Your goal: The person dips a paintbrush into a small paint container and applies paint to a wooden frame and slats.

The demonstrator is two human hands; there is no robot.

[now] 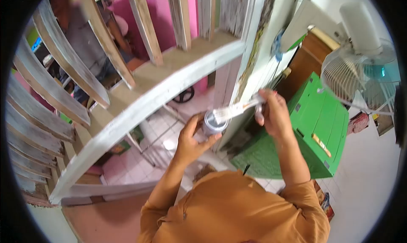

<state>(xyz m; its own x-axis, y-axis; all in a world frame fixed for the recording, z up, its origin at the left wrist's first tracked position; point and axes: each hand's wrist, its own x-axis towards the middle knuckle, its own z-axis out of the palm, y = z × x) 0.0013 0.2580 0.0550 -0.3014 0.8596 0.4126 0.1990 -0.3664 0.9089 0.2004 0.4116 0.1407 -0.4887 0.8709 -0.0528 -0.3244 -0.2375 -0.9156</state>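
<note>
My left hand [191, 137] is wrapped round a small paint can [213, 127] with grey paint inside, held in front of my chest. In my right hand [273, 109] is a paintbrush [237, 110] smeared with white paint, its handle pinched between the fingers. The bristles point left and lie over the can's rim; whether they touch the paint I cannot tell. Beyond both hands runs a curved wooden rail [165, 86] with a white-painted edge. Upright slats [144, 24], partly white and partly bare wood, rise from it.
A green wooden chest [320, 115] stands to my right with another brush [321, 145] on it. Close by is a white fan [360, 69]. Behind the slats at upper left is another person [89, 39]. A door frame post [248, 52] rises beside the rail.
</note>
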